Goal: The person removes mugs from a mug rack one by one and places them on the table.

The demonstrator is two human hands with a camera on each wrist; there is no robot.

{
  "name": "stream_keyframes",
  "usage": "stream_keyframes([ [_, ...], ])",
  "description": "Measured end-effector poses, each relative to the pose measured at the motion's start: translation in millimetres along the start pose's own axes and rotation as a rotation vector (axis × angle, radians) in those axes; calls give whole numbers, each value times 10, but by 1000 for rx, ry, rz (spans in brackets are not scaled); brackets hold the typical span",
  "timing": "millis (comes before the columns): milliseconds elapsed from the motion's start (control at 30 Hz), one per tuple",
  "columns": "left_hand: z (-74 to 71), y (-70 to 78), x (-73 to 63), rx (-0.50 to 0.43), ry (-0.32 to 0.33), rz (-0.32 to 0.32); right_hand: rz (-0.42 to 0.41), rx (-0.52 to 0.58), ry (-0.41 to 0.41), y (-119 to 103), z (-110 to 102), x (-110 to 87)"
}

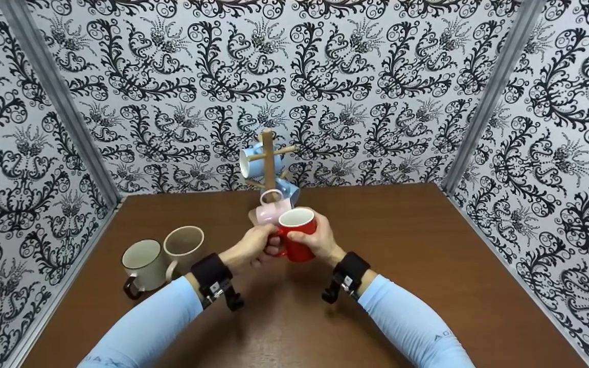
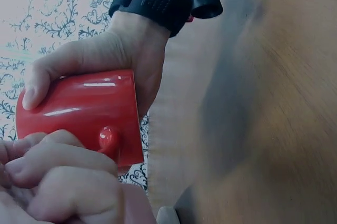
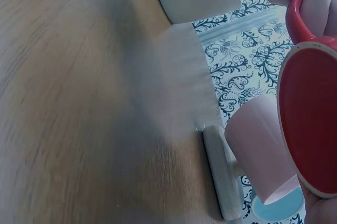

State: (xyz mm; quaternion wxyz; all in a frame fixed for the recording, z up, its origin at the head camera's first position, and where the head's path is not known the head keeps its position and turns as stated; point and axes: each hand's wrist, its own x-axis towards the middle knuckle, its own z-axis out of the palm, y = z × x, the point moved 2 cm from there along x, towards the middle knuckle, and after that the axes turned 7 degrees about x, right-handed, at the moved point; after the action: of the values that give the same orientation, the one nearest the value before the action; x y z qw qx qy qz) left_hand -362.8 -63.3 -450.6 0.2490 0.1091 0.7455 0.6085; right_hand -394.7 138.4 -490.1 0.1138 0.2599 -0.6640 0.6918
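Note:
Both hands hold a red mug [image 1: 299, 250] with a white inside, upright above the table in the head view. My left hand [image 1: 253, 245] grips its handle, fingers curled through or round it; the left wrist view shows that handle [image 2: 109, 139] close to the knuckles. My right hand [image 1: 322, 240] wraps the mug's body from the right, thumb across the front. Behind the mug stands a wooden mug tree [image 1: 269, 168]. On it hang a pink mug [image 1: 269, 212] low down, a light blue mug [image 1: 261, 164] higher up and another blue mug [image 1: 288, 190], partly hidden.
On the brown table [image 1: 402, 245], left of the hands, stand a white mug [image 1: 146, 266] with a dark handle and a beige mug [image 1: 184, 245]. Patterned walls [image 1: 325, 92] enclose the back and sides. The mug tree's base [image 3: 221, 176] shows in the right wrist view.

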Motion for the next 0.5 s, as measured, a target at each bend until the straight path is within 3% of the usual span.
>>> stream_keyframes([
  [200, -41, -17, -9, 41, -104, -18, -4, 4, -23, -19, 15, -19],
  [367, -56, -36, -19, -10, -207, -36, -13, 32, -47, -37, 34, -50],
  [500, -52, -45, -16, -39, -212, -25, -14, 43, -51, -45, 50, -59],
])
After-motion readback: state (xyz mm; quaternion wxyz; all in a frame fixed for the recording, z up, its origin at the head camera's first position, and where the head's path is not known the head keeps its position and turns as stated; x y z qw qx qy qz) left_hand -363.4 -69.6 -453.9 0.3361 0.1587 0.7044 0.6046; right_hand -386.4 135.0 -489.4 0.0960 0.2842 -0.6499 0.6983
